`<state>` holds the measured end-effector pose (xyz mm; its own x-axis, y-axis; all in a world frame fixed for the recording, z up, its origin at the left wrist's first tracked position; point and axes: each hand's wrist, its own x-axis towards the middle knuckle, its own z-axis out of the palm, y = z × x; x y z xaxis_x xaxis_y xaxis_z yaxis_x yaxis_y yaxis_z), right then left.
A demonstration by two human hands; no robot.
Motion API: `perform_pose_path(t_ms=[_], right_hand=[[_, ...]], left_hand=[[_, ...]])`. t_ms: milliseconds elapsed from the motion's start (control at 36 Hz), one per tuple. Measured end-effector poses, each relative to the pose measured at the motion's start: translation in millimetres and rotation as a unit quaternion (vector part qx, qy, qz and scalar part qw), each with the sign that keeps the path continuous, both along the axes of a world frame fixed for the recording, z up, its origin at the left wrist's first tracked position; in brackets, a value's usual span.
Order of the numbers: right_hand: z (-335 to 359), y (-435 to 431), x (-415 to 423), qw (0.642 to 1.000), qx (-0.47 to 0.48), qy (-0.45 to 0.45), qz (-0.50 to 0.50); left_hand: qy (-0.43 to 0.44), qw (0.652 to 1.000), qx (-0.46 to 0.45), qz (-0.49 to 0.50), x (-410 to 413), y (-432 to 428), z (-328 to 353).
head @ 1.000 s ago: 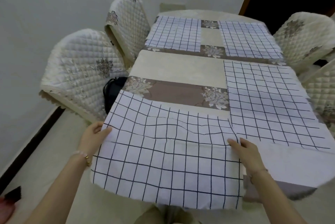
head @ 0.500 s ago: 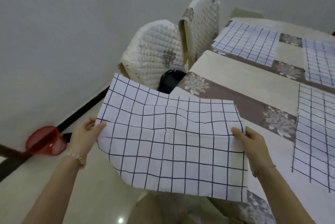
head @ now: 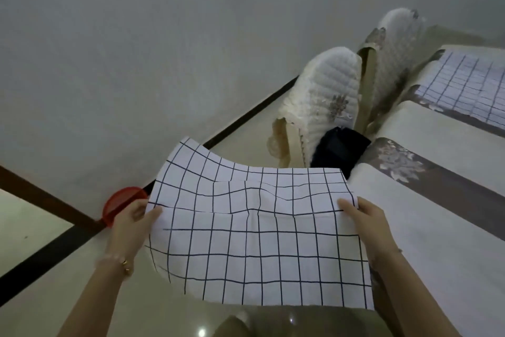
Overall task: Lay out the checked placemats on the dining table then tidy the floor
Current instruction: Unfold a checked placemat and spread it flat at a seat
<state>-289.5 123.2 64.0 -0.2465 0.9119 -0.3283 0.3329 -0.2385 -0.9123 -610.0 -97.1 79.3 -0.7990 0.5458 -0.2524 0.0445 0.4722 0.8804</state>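
I hold a white placemat with a dark checked grid (head: 257, 230) in the air, left of the dining table (head: 426, 200), over the floor. My left hand (head: 131, 224) grips its left edge and my right hand (head: 366, 222) grips its right edge. The mat sags and creases in the middle. Another checked placemat (head: 464, 85) lies flat on the table at the far right. The table wears a cream cloth with brown floral bands.
Two chairs with quilted cream covers (head: 328, 101) stand along the table's left side, a black bag (head: 338, 151) on the nearer seat. A red round object (head: 120, 203) lies on the floor by the wall, partly behind my left hand. Pale tiled floor (head: 41, 295) with dark strips stretches left.
The placemat has been lifted off the table's near corner and carried left, off the table. My view has swung left toward the wall and floor, bringing the red object closer.
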Motion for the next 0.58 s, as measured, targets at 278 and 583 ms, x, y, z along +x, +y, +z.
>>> perform_pose_path(t_ms=[278,583], right_hand=[[37.6,30.2,-122.4,0.999,0.017,0.038,0.021],[13.1,100.8,-256.6,0.994,0.018,0.043,0.1]], left_hand=[[0.046,0.996,0.06,0.039,-105.9,22.2,43.2],[0.049,0.995,0.036,0.073,-186.4,77.3,8.3]])
